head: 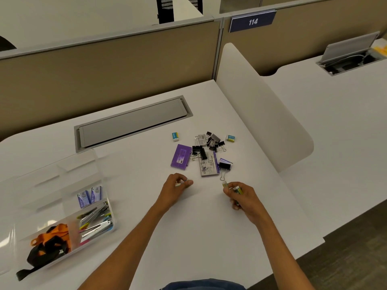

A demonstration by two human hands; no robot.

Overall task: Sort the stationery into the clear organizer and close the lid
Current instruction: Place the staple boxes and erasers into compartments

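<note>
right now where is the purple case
In the head view the purple case lies flat on the white desk, right of centre, just left of the binder clips and beyond the left hand.

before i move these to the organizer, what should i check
1. Right hand grips erasers: ok.
2. Left hand pinches a small item: ok.
3. Organizer lid open: ok.
4. Free compartment for the erasers: cannot tell.
5. Pile sorted: not ok; clips and purple box remain on the desk.
</note>
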